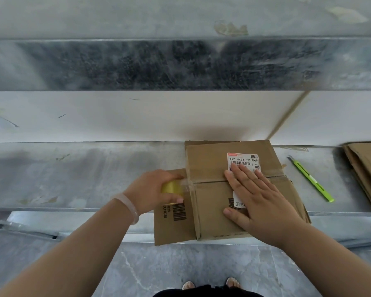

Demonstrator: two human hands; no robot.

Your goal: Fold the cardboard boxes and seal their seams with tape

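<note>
A folded brown cardboard box [210, 166] with a white barcode label stands on the metal shelf [73, 168], its two top flaps closed along a centre seam. My right hand [257, 196] lies flat across that seam, fingers straight, pressing the flaps down. My left hand [152, 189] grips a yellowish roll of clear tape [171, 187] at the box's left edge; a short strip runs from the roll onto the seam's left end. A side flap [171, 224] with a printed barcode sticks out to the left under the roll.
A green utility knife [311, 179] lies on the shelf right of the box. A stack of flattened cardboard [368, 168] sits at the far right. A white board [137, 116] stands behind the box. Grey tile floor and my feet show below the shelf edge.
</note>
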